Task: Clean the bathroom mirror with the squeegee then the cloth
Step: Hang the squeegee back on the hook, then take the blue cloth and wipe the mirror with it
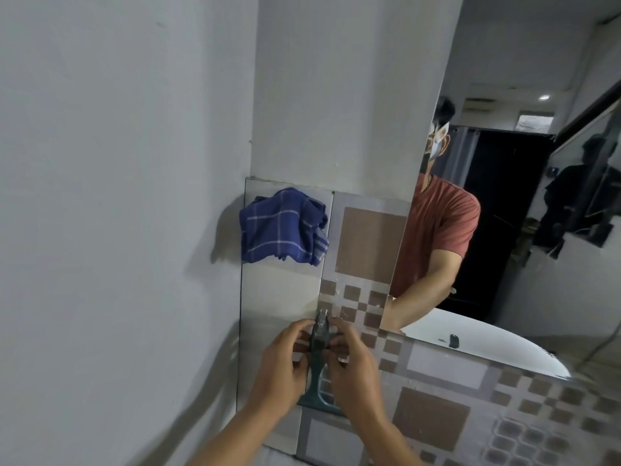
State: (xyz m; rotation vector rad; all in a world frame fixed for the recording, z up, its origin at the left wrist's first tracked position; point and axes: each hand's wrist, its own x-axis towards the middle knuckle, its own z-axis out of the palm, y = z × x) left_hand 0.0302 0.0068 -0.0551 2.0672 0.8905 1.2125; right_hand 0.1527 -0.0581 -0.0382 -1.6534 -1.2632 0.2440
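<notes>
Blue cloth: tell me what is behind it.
The blue cloth hangs against the tiled wall, across a tile's upper left corner. Whatever hook or peg holds it is covered, so I cannot tell.

You see the dark green squeegee (pixel 318 361) upright against the tiles, the blue checked cloth (pixel 284 227) bunched above, the mirror (pixel 504 163) at right.

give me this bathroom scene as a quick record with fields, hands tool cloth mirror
left hand: fingers on the dark green plastic squeegee, left of its handle
right hand: fingers on the handle from the right
squeegee: upright against the tiled wall, blade end down
cloth: blue checked cloth hangs bunched on the wall above the hands, untouched
mirror: frameless wall mirror at right, reflecting a person in a red shirt
</notes>
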